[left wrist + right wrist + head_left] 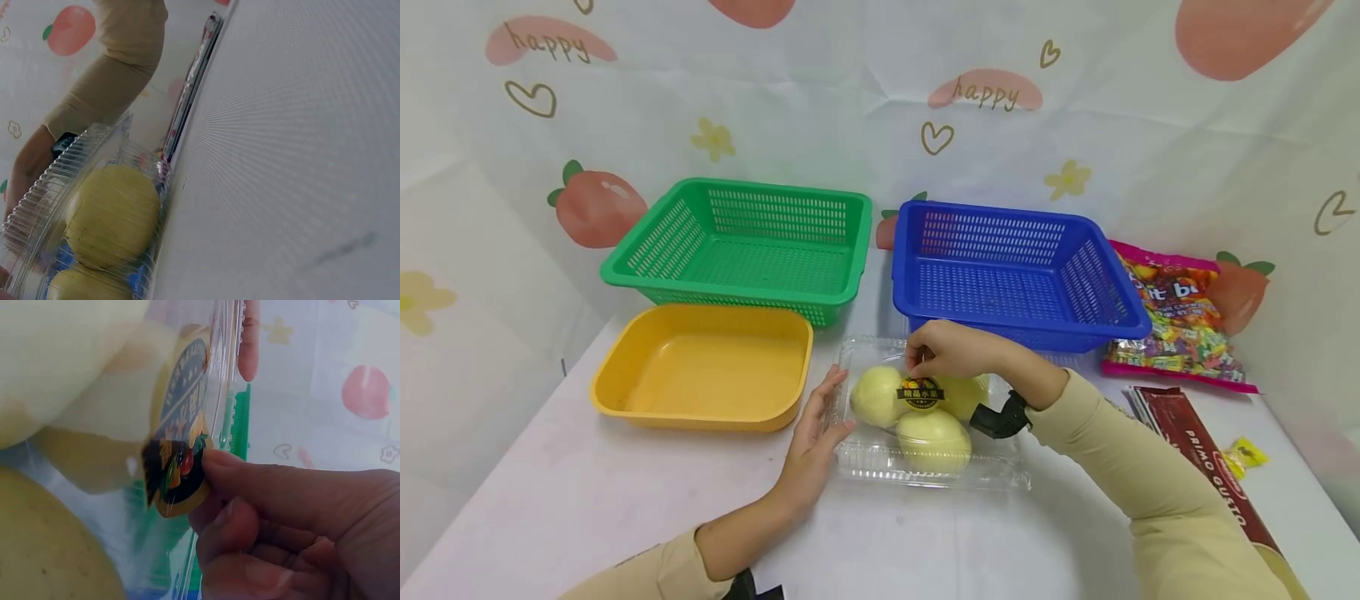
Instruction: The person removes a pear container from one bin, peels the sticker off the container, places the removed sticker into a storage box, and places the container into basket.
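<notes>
A clear plastic clamshell box (1000,475) holds three pale yellow-green round fruits (934,437) under its lid. On the lid sits a black and gold round sticker (921,393) with a banner across it. My right hand (957,350) reaches over from the right and pinches the sticker's edge between thumb and finger; in the right wrist view the thumb (269,481) lies right at that edge. My left hand (811,442) rests against the box's left side, fingers extended along the wall and thumb at the near corner. The left wrist view shows the box's ribbed side and the fruit (112,215) inside.
Behind the box stand a green basket (737,296) and a blue basket (1022,329). A yellow tub (700,408) is at the left. To the right lie a candy bag (1180,325), a dark red packet (1198,450) and a small yellow-wrapped candy (1245,457).
</notes>
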Tool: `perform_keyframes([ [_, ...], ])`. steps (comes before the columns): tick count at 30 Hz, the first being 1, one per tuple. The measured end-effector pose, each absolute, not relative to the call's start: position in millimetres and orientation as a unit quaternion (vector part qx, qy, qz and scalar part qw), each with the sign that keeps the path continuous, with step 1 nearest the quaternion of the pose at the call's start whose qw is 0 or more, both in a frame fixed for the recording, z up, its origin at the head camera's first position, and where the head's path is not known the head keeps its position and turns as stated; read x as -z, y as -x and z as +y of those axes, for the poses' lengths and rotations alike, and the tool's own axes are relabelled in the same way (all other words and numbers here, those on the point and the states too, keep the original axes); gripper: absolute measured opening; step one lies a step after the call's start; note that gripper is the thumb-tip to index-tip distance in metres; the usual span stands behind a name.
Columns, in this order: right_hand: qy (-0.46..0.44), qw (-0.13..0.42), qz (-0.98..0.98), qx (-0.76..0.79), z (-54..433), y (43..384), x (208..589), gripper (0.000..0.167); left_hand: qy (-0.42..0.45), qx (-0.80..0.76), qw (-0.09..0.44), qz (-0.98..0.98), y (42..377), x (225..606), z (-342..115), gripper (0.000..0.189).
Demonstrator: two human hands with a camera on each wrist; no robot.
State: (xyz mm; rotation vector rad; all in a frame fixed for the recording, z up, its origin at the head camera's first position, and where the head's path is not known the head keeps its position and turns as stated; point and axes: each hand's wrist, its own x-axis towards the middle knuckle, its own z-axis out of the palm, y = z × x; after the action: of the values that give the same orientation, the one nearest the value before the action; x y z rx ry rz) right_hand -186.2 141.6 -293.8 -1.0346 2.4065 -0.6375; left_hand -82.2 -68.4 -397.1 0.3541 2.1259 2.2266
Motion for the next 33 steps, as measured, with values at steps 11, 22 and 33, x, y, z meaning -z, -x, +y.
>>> perform_keyframes([
  [11, 0.347, 0.239, 0.859, 0.290, 143.1, 187.4, 297.1, 0.003, -0.118, -0.720, 0.022, 0.684, 81.6, 396.0, -67.8, 0.056],
  [22, 0.362, 0.214, 0.859, 0.292, 145.8, 187.1, 303.2, 0.005, -0.118, -0.719, 0.019, 0.685, 81.3, 396.5, -67.8, 0.056],
  [33, 0.338, 0.216, 0.858, 0.321, 149.2, 184.7, 305.5, 0.005, -0.115, -0.722, 0.020, 0.682, 80.9, 395.3, -68.1, 0.055],
])
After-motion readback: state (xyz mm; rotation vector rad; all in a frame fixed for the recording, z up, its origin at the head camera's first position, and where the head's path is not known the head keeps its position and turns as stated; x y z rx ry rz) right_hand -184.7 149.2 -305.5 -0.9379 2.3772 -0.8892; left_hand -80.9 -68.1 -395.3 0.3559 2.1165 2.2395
